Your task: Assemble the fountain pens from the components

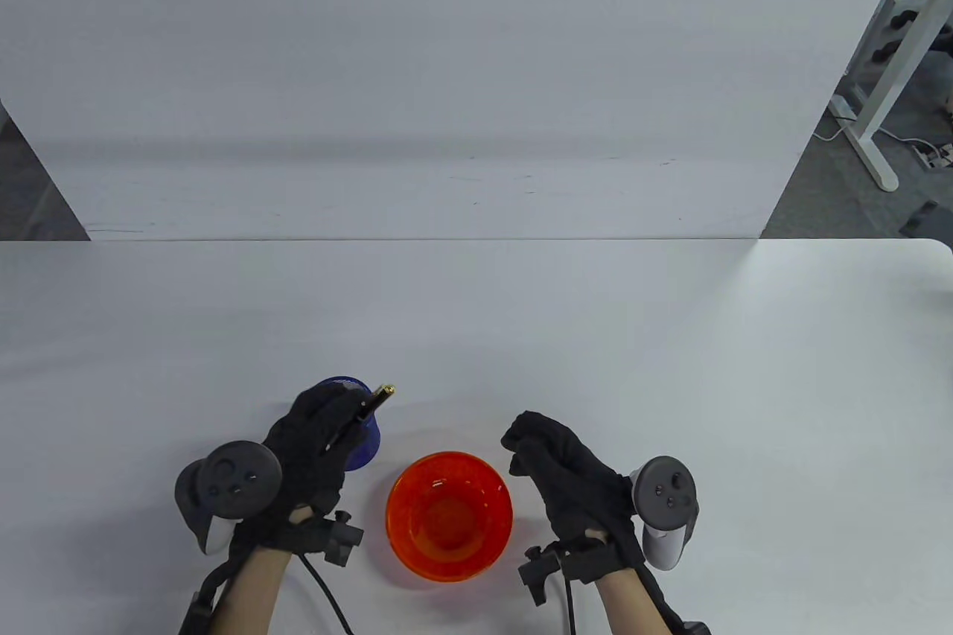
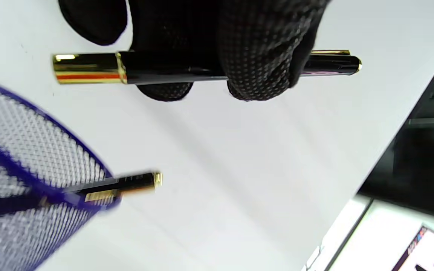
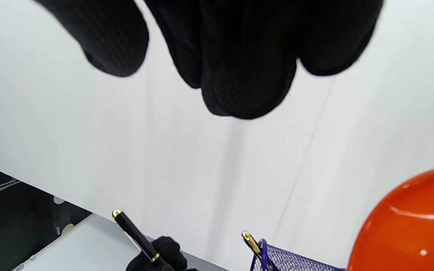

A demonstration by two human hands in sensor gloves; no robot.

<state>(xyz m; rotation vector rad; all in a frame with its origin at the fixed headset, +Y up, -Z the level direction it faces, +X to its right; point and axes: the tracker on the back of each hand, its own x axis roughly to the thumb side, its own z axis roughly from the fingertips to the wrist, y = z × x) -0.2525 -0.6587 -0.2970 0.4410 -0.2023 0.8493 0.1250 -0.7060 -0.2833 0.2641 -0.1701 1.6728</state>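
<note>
My left hand [image 1: 320,434] grips a black fountain pen with gold trim [image 1: 370,404] above a blue mesh pen cup [image 1: 365,441]. In the left wrist view the pen [image 2: 156,69] lies across my fingers [image 2: 254,56], and another black and gold pen [image 2: 126,187] sticks out of the mesh cup [image 2: 25,150]. My right hand [image 1: 547,452] is curled and holds nothing, to the right of an orange bowl [image 1: 450,516]. The right wrist view shows my bare fingertips [image 3: 239,86], the held pen [image 3: 134,233], the cup [image 3: 292,261] and the bowl [image 3: 409,226].
A white panel [image 1: 417,69] stands upright behind the table's far edge. The table's right corner [image 1: 938,248] is rounded, with a white desk frame [image 1: 886,69] beyond it on the floor.
</note>
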